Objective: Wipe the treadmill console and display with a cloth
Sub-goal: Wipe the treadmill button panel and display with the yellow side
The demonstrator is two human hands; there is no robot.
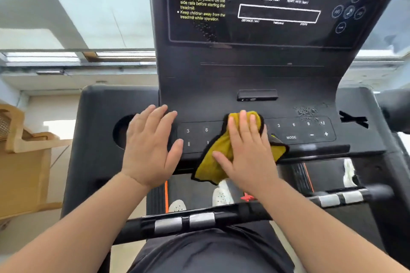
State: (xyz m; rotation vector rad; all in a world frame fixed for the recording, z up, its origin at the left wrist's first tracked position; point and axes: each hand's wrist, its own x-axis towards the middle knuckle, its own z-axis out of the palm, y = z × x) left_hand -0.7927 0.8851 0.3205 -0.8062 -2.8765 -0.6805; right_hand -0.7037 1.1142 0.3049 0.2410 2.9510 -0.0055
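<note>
Right hand (246, 150) fingers together, flat on the soft yellow cloth (213, 159) at the console's (255, 80) glossy front edge, left hand (150, 146) spread flat beside it.

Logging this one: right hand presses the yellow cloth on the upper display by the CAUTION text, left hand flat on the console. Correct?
Not quite. The head view shows the right hand pressing the yellow cloth on the lower button panel, not the upper display. The left hand does lie flat on the console.
</note>
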